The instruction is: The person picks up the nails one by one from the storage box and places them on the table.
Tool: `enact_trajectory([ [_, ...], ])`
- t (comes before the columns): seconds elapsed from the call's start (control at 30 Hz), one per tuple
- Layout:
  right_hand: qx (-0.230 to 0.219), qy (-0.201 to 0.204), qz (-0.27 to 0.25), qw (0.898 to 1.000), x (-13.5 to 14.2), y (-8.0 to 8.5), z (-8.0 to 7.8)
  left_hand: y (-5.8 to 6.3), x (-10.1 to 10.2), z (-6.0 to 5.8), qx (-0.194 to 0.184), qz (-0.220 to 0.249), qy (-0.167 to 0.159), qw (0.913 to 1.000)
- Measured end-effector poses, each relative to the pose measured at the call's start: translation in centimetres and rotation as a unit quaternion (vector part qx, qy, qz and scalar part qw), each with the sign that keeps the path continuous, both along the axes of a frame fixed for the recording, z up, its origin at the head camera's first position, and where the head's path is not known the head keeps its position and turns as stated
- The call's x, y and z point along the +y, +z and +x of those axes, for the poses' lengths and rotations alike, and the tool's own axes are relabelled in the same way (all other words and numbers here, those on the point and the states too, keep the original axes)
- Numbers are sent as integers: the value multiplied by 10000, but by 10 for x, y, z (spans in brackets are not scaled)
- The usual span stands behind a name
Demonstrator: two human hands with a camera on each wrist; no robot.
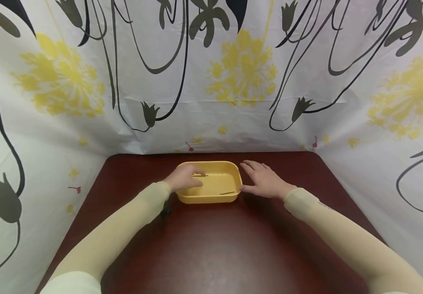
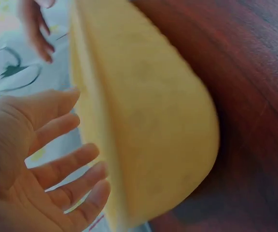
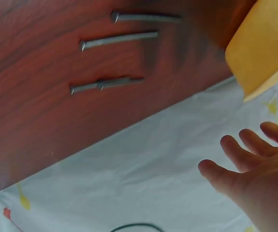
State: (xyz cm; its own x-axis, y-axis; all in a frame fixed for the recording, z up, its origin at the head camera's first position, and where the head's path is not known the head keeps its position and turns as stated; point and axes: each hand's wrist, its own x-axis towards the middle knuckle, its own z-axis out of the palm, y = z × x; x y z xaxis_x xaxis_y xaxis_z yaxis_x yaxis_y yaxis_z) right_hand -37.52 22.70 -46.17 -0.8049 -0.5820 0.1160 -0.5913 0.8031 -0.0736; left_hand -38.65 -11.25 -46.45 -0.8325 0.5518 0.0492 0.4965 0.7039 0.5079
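Observation:
A yellow plastic tray (image 1: 208,199) sits near the table's far edge. Over its left end hovers my left hand (image 1: 183,177), fingers spread and slightly bent, holding nothing; the left wrist view also shows these fingers (image 2: 64,169) beside the tray's wall. My right hand (image 1: 266,181) is at the tray's right side, fingers extended, with the thumb close to the rim; whether it touches cannot be told. Inside the tray lie a thin dark nail (image 1: 227,193) at the right and another thin dark piece (image 1: 200,176) near my left fingertips.
Several metal nails, among them a nail (image 3: 119,39), lie on the dark red table (image 3: 33,96) beside the tray in the right wrist view. A patterned white cloth (image 1: 211,122) hangs behind and at both sides. A small dark thing (image 1: 165,210) shows beside my left forearm.

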Motion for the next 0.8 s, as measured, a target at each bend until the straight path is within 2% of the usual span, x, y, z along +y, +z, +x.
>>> enact_trajectory([
  [0.17,-72,-30,181,9998,-15,-6,4,-9,15,-1,-66,-371,-536,9979],
  [0.33,-178,-201,259,9993,-20,-12,6,-12,32,-5,3,-888,-1095,9900],
  [0.4,-236,-243,271,9991,-21,-15,6,-14,37,-9,-2,-1037,-1226,9870],
  [0.63,-399,-256,404,9981,-23,-27,10,-19,58,-26,-316,-1076,-1697,9791],
  [0.8,-350,-287,340,9984,-25,-29,12,-24,68,-29,-474,-1069,-1799,9767],
])
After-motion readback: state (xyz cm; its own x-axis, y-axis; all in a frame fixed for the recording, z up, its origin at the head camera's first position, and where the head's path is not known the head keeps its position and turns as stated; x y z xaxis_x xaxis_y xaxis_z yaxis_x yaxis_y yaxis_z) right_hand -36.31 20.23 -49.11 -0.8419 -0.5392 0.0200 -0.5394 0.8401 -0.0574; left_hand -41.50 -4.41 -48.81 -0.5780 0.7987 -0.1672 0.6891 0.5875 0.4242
